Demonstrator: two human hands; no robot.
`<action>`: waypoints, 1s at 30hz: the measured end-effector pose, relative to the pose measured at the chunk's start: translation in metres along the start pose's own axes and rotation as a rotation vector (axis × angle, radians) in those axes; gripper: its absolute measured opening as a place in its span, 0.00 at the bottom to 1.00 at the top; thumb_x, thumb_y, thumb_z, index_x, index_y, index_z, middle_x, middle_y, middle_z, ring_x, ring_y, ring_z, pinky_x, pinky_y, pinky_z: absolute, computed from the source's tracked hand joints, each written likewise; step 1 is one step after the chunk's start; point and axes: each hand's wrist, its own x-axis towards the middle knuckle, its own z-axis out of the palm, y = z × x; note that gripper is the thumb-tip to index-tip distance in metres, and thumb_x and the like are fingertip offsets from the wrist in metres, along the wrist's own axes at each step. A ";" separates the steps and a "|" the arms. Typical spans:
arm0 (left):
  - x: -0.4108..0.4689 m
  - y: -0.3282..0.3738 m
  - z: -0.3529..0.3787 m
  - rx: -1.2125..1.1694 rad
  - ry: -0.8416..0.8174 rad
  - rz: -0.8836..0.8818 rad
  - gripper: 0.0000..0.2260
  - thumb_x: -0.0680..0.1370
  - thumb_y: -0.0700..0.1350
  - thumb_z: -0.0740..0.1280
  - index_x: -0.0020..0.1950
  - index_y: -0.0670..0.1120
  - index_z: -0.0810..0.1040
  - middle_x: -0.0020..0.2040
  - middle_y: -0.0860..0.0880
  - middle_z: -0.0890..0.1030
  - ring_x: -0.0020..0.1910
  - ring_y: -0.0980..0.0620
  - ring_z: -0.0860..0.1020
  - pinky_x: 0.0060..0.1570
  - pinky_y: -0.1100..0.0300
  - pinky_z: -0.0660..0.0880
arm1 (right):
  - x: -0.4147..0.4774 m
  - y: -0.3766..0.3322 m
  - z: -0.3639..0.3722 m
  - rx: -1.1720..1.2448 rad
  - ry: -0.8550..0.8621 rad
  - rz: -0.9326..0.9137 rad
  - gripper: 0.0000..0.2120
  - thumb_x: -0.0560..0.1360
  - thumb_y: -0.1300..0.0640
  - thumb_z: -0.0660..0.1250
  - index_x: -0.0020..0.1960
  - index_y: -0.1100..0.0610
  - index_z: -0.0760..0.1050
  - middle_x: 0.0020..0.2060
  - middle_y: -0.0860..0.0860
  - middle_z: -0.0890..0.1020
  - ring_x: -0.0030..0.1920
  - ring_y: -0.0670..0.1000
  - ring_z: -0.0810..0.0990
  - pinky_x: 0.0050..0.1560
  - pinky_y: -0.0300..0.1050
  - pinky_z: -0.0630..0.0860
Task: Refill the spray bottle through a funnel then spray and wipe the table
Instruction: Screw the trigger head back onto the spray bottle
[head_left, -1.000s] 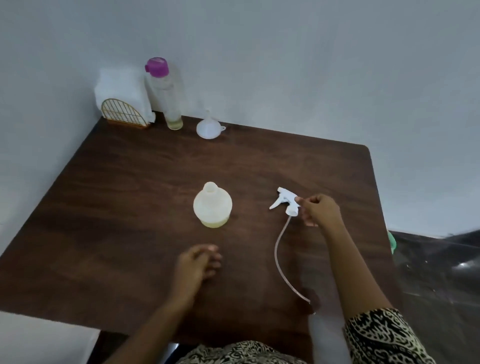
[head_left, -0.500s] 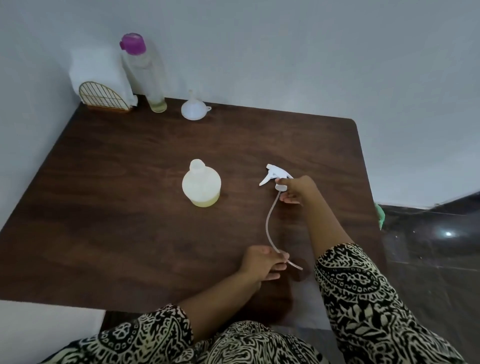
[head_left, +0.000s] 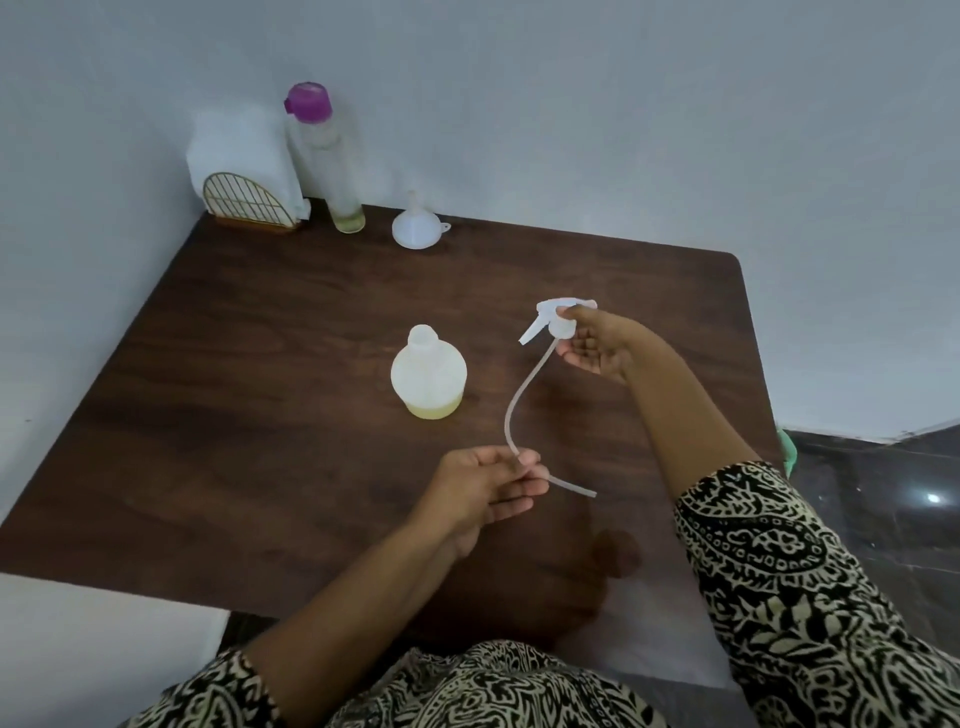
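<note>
The white spray bottle body (head_left: 428, 376) stands uncapped in the middle of the dark wooden table (head_left: 260, 364), with a little yellow liquid at its bottom. My right hand (head_left: 597, 345) pinches the white trigger sprayer head (head_left: 556, 319) and holds it above the table, right of the bottle. Its long clear dip tube (head_left: 519, 400) curves down to my left hand (head_left: 491, 491), which pinches the tube near its lower end. A white funnel (head_left: 415, 228) lies upside down at the back of the table.
A tall clear refill bottle (head_left: 327, 166) with a purple cap stands at the back left, beside a gold wire holder of white napkins (head_left: 244, 171). Walls close off the back and left. The table's right edge drops to a dark floor.
My right hand has lifted the sprayer head off the table. My left hand has moved right and taken hold of the dip tube near its end, and it now holds it raised.
</note>
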 end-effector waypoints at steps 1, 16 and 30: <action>-0.006 0.012 -0.002 -0.008 -0.006 0.025 0.04 0.76 0.41 0.69 0.47 0.41 0.81 0.39 0.47 0.86 0.38 0.55 0.84 0.35 0.65 0.80 | -0.003 -0.010 0.004 0.003 -0.020 -0.017 0.12 0.74 0.51 0.69 0.46 0.60 0.75 0.37 0.53 0.79 0.36 0.47 0.79 0.31 0.35 0.79; -0.012 0.176 -0.074 0.228 0.250 0.443 0.03 0.77 0.38 0.68 0.45 0.41 0.81 0.34 0.48 0.85 0.33 0.57 0.83 0.34 0.66 0.80 | -0.033 -0.129 0.066 0.266 -0.184 -0.289 0.10 0.73 0.56 0.70 0.47 0.63 0.73 0.38 0.55 0.75 0.36 0.48 0.76 0.30 0.37 0.78; 0.035 0.130 -0.081 0.761 0.484 0.646 0.04 0.75 0.38 0.70 0.46 0.44 0.84 0.38 0.51 0.85 0.37 0.57 0.84 0.42 0.63 0.80 | -0.029 -0.091 0.043 0.232 -0.053 -0.374 0.04 0.75 0.60 0.66 0.45 0.61 0.73 0.36 0.54 0.73 0.35 0.48 0.75 0.39 0.41 0.81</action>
